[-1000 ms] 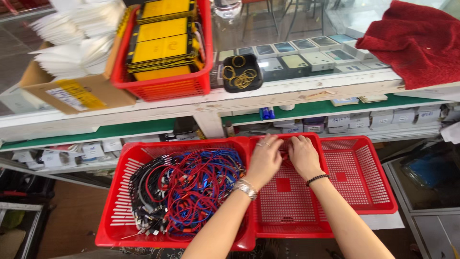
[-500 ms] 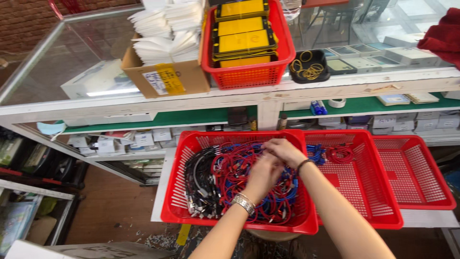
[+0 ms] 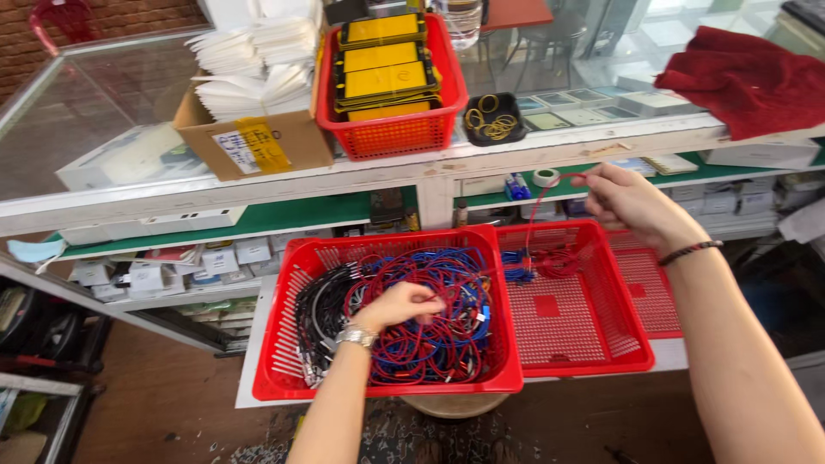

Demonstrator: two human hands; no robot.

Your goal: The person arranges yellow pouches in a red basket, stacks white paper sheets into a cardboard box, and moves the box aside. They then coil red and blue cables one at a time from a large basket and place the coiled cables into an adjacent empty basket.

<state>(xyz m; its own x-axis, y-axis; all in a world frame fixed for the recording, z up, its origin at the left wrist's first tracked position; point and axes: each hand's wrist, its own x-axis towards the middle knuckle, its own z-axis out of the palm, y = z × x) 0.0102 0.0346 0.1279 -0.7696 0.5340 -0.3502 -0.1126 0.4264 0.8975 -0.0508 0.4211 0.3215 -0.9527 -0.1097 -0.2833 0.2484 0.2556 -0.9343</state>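
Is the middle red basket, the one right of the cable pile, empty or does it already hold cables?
Nearly empty: the middle basket shows bare mesh, with only small blue and red cable coils at its back edge.

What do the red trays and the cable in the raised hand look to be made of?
Trays: likely moulded plastic, glossy, with a perforated grid base and slotted walls. Red cable, held up by the right hand: thin and limp, probably rubber or plastic sheathing; too fine to tell whether braided.

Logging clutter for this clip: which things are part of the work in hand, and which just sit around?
In use: left hand in cable pile, left red basket; right hand lifting red cable over middle red basket.

Lying about: rubber-band bowl, cardboard box, red cloth, tape roll.
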